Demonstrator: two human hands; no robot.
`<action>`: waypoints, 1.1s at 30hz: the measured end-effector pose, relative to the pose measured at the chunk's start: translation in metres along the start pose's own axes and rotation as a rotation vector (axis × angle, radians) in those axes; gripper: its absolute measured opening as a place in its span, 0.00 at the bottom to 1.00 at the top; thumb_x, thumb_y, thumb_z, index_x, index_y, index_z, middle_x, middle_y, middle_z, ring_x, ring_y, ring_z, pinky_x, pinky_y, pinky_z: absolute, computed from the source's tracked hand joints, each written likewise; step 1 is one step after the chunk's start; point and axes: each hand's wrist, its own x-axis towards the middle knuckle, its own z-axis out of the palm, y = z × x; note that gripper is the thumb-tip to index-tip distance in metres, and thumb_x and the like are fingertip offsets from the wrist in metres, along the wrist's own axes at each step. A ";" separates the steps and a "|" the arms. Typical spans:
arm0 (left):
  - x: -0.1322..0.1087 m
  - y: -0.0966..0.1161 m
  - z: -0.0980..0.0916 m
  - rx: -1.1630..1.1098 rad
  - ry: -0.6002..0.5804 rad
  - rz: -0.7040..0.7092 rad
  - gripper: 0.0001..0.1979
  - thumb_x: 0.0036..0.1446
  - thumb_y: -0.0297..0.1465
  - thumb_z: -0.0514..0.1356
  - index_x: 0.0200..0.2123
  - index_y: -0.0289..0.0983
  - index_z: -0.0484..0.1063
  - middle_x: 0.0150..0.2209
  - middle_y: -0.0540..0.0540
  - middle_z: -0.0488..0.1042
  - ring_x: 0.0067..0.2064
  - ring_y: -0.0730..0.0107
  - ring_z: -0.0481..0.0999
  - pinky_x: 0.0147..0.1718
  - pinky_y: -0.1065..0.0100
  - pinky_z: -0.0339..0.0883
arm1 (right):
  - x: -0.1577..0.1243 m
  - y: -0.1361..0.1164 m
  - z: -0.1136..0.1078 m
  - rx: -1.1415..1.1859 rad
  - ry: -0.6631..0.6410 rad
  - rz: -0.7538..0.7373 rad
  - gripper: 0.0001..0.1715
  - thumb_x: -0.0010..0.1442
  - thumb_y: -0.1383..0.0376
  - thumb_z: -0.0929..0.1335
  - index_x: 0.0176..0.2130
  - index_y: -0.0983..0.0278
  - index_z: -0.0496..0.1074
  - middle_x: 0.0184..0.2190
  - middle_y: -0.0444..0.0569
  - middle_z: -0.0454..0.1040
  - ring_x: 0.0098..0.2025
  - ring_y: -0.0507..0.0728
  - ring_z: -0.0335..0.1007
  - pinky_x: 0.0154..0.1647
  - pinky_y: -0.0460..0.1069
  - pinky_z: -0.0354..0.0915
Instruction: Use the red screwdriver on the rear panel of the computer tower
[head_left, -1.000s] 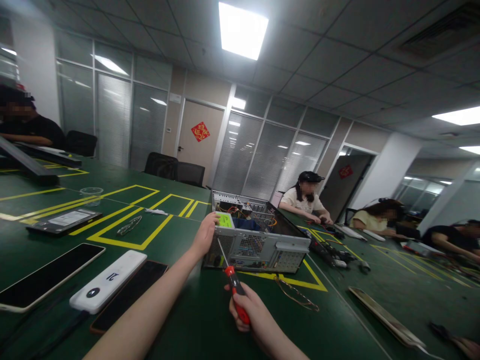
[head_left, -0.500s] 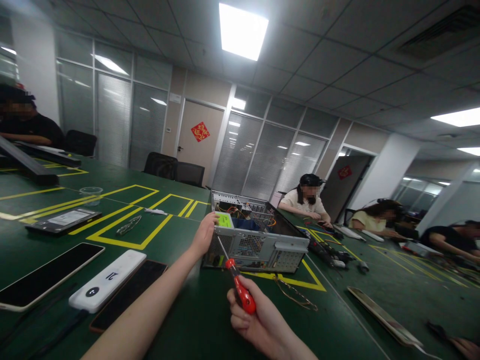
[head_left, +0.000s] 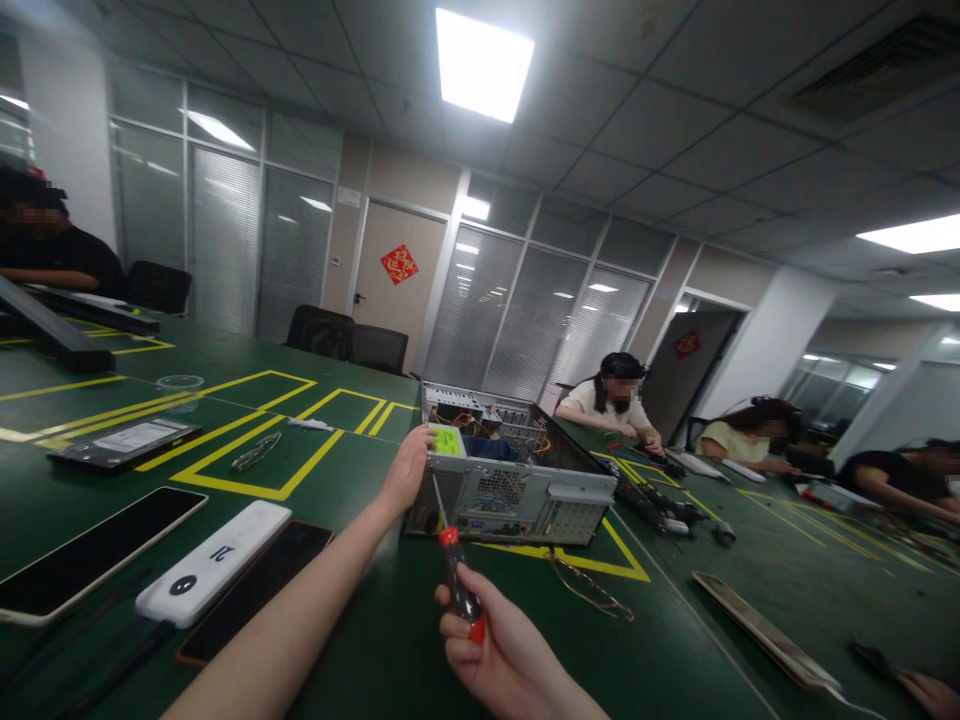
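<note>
Red and black, the screwdriver point(head_left: 463, 592) is grasped in my right fingers point(head_left: 459, 627) in front of the computer case point(head_left: 536, 500), its shaft slanting toward the perforated panel point(head_left: 451, 484). My left fingers point(head_left: 421, 441) touch the green-labelled box point(head_left: 448, 440) at the case's left corner; whether they grip, I cannot tell. Left of the case, on the same counter point(head_left: 390, 620), lies a hard drive point(head_left: 127, 442).
</note>
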 end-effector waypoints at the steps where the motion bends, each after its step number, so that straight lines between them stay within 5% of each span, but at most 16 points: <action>1: 0.000 0.000 0.000 -0.002 -0.001 -0.003 0.20 0.71 0.40 0.44 0.42 0.38 0.73 0.53 0.39 0.77 0.63 0.56 0.70 0.65 0.49 0.61 | 0.000 0.000 -0.001 0.018 0.023 -0.018 0.21 0.73 0.64 0.59 0.31 0.70 0.68 0.22 0.47 0.72 0.15 0.43 0.54 0.14 0.37 0.44; 9: -0.001 -0.001 0.002 -0.006 0.005 -0.011 0.20 0.71 0.39 0.44 0.42 0.39 0.73 0.53 0.39 0.77 0.63 0.57 0.69 0.66 0.49 0.61 | -0.003 -0.008 0.001 -0.006 -0.009 0.099 0.29 0.74 0.54 0.56 0.38 0.73 0.72 0.25 0.49 0.73 0.19 0.47 0.65 0.16 0.38 0.58; 13: 0.000 -0.002 0.003 -0.008 0.016 -0.009 0.21 0.71 0.41 0.44 0.41 0.39 0.73 0.52 0.39 0.76 0.63 0.56 0.70 0.65 0.48 0.61 | -0.002 -0.013 -0.006 0.006 -0.127 0.184 0.30 0.74 0.53 0.54 0.42 0.72 0.73 0.22 0.46 0.69 0.16 0.44 0.55 0.12 0.36 0.46; 18: 0.000 -0.001 0.002 0.006 0.005 0.005 0.22 0.71 0.43 0.43 0.41 0.38 0.72 0.52 0.38 0.76 0.62 0.56 0.70 0.64 0.49 0.62 | 0.002 -0.012 -0.012 0.063 -0.080 0.136 0.21 0.72 0.60 0.63 0.30 0.70 0.69 0.21 0.41 0.65 0.15 0.40 0.49 0.12 0.35 0.41; 24: 0.000 -0.001 0.002 0.007 0.008 -0.013 0.23 0.71 0.44 0.42 0.41 0.39 0.72 0.52 0.39 0.76 0.62 0.56 0.70 0.65 0.49 0.62 | 0.002 -0.012 -0.006 0.030 -0.025 0.120 0.26 0.73 0.53 0.59 0.37 0.71 0.71 0.27 0.50 0.75 0.24 0.48 0.70 0.21 0.40 0.67; 27: 0.000 -0.001 0.002 0.006 0.009 -0.011 0.24 0.71 0.45 0.42 0.41 0.39 0.72 0.52 0.39 0.76 0.63 0.56 0.70 0.65 0.49 0.62 | 0.003 -0.013 -0.007 0.012 -0.118 0.179 0.24 0.72 0.53 0.60 0.42 0.71 0.72 0.24 0.46 0.71 0.19 0.45 0.61 0.15 0.36 0.56; 30: 0.000 -0.002 0.002 0.017 0.001 -0.012 0.25 0.71 0.46 0.41 0.41 0.39 0.72 0.52 0.39 0.76 0.63 0.57 0.70 0.65 0.49 0.62 | 0.004 -0.015 -0.011 0.056 -0.159 0.173 0.18 0.69 0.56 0.66 0.37 0.70 0.71 0.21 0.40 0.66 0.16 0.41 0.52 0.12 0.34 0.42; 33: 0.000 -0.001 0.002 0.017 -0.001 -0.022 0.24 0.71 0.46 0.42 0.42 0.39 0.72 0.53 0.39 0.76 0.63 0.56 0.69 0.65 0.49 0.61 | 0.005 -0.014 -0.012 0.070 -0.092 0.140 0.17 0.68 0.61 0.68 0.31 0.70 0.69 0.22 0.41 0.67 0.16 0.40 0.50 0.13 0.34 0.44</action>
